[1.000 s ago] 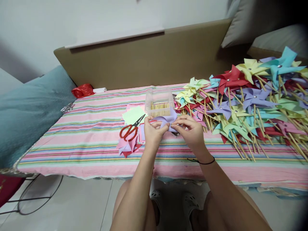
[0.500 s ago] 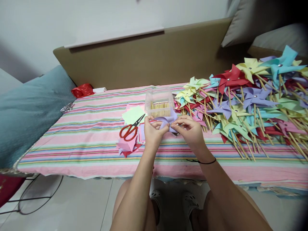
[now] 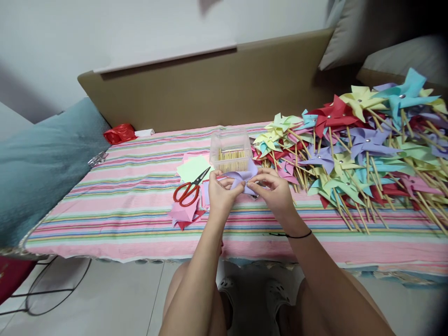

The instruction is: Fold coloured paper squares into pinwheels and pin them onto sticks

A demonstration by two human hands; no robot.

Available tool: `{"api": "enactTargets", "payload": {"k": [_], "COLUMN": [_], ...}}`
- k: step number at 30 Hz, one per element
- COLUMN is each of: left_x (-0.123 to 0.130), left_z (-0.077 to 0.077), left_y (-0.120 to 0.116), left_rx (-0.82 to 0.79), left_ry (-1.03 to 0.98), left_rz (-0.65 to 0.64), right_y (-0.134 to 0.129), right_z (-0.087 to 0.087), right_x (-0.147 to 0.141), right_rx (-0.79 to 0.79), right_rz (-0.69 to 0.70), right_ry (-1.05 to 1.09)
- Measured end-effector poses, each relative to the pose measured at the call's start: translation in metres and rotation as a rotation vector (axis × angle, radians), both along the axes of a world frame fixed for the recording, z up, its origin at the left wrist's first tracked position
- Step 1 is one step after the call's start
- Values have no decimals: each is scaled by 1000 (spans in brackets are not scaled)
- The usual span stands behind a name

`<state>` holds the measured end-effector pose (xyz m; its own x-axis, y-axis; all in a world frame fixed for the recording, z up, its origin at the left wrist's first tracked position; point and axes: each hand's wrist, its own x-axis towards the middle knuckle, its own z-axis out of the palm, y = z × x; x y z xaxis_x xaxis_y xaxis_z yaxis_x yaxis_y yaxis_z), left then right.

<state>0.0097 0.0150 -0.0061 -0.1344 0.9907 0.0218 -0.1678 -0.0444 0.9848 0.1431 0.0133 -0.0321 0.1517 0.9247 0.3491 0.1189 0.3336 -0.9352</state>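
Observation:
Between my two hands is a purple paper pinwheel (image 3: 241,177) with its blades folded inward. My left hand (image 3: 223,193) grips it from the left, thumb pressed near its centre. My right hand (image 3: 275,191) pinches at the centre from the right; whether a small pin sits between those fingertips I cannot tell. Just beyond the hands stands a clear plastic box (image 3: 231,140) of thin wooden sticks (image 3: 233,159). Left of my left hand, red-handled scissors (image 3: 191,187) lie open across green paper squares (image 3: 193,168), with cut pink paper (image 3: 183,211) below them.
Many finished pinwheels on sticks (image 3: 350,144) are heaped on the right. A striped cloth (image 3: 115,205) covers the seat. At the back left lie a red plastic bag (image 3: 120,134) and a small white item (image 3: 144,133). Silvery pieces in a bag (image 3: 98,158) rest by the blue cushion (image 3: 45,154).
Both hands stay on the purple pinwheel, and my right fingertips have shifted slightly in toward its centre. The whole view has moved a little.

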Motion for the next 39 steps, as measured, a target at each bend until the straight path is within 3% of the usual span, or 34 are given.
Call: {"api": "enactTargets", "payload": {"k": [6, 13, 23, 39], "left_x": [1, 1, -1, -2], "left_z": [0, 0, 2, 6], "left_y": [1, 0, -5, -8], "left_rx": [6, 8, -4, 25], "left_ry": [-14, -39, -12, -6], "left_rz": [-30, -47, -46, -89], "right_y": [0, -5, -9, -10], "right_z": [3, 12, 18, 17], "right_x": [1, -2, 0, 5], "right_rx": [-49, -187, -165, -140], "right_rz": [123, 166, 160, 173], "right_ry": [155, 468, 333, 294]}}
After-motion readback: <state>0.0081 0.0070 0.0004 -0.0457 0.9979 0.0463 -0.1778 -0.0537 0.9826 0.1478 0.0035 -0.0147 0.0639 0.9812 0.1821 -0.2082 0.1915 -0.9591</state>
